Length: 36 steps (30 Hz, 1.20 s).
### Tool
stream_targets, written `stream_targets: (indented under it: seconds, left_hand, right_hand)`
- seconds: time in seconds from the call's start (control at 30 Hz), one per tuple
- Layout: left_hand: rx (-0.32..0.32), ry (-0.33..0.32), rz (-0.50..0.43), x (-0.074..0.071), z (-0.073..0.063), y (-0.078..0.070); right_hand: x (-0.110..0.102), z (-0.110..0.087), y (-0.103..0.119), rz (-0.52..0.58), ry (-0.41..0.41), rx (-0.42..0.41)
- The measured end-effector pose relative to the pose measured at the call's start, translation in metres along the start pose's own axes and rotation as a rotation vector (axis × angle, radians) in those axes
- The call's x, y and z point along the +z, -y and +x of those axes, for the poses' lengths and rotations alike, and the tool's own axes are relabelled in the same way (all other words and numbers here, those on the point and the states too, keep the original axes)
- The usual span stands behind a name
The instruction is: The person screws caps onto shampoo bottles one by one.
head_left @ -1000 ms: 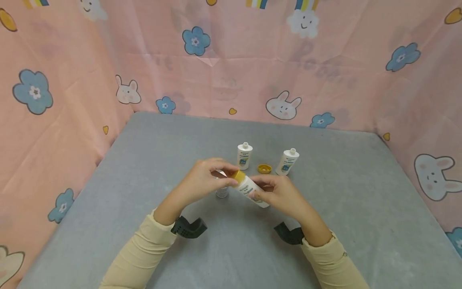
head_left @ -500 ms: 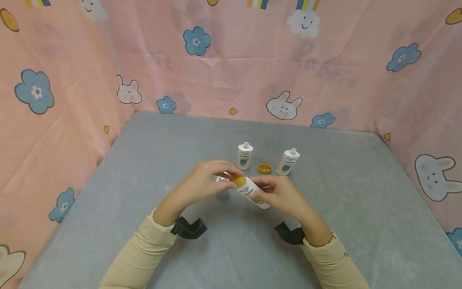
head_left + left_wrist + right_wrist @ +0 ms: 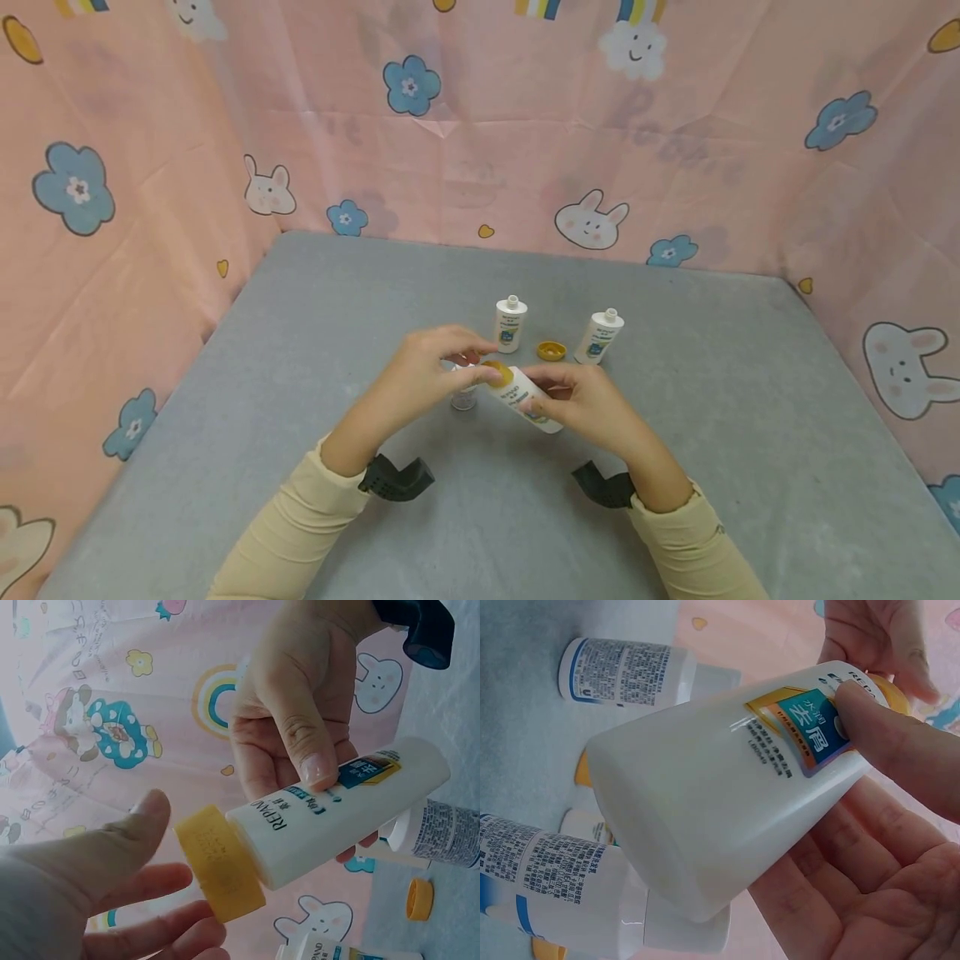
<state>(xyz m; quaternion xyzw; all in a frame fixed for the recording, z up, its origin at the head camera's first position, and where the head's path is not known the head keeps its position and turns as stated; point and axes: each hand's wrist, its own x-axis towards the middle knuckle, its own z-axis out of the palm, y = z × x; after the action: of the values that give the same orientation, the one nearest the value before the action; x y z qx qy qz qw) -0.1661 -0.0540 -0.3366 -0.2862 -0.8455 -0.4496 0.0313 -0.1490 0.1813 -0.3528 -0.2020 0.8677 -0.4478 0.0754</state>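
Note:
A white shampoo bottle with a yellow cap is tilted in the air, its cap end toward the left. My right hand grips the bottle's body, thumb across the front label and fingers behind. At the cap, my left hand has its fingers spread loosely around it. In the left wrist view, the left thumb stands apart from the cap, while the other fingers reach toward its lower edge. Partly hidden behind the left hand, another small bottle stands on the table.
Two white bottles without caps stand farther back, one in the middle and one to the right. Between them lies a loose yellow cap. A pink printed curtain encloses the grey table.
The left fingers wrapped the yellow cap before; now they have spread and lifted off it. My right hand keeps the bottle in nearly the same place.

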Motion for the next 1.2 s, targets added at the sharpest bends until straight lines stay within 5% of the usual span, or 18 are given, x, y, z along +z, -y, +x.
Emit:
stream_targets:
  seconds: [0.4, 0.6, 0.73, 1.2]
  left_hand:
    - [0.011, 0.06, -0.029, -0.0006, -0.0016, -0.0015]
    - [-0.117, -0.006, -0.09, -0.0016, -0.0013, -0.0041]
    - [-0.196, 0.022, -0.113, -0.0003, -0.0012, -0.0043]
    - [-0.128, 0.095, -0.19, -0.0031, -0.0023, -0.0044]
  right_hand:
    - [-0.001, 0.0001, 0.0006, 0.004, 0.009, 0.016]
    - [-0.001, 0.0001, 0.0005, 0.0, -0.005, 0.021]
    - [-0.0012, -0.0003, 0.0005, 0.003, -0.003, 0.027]
    - [-0.0018, -0.0009, 0.0006, 0.009, 0.005, 0.018]
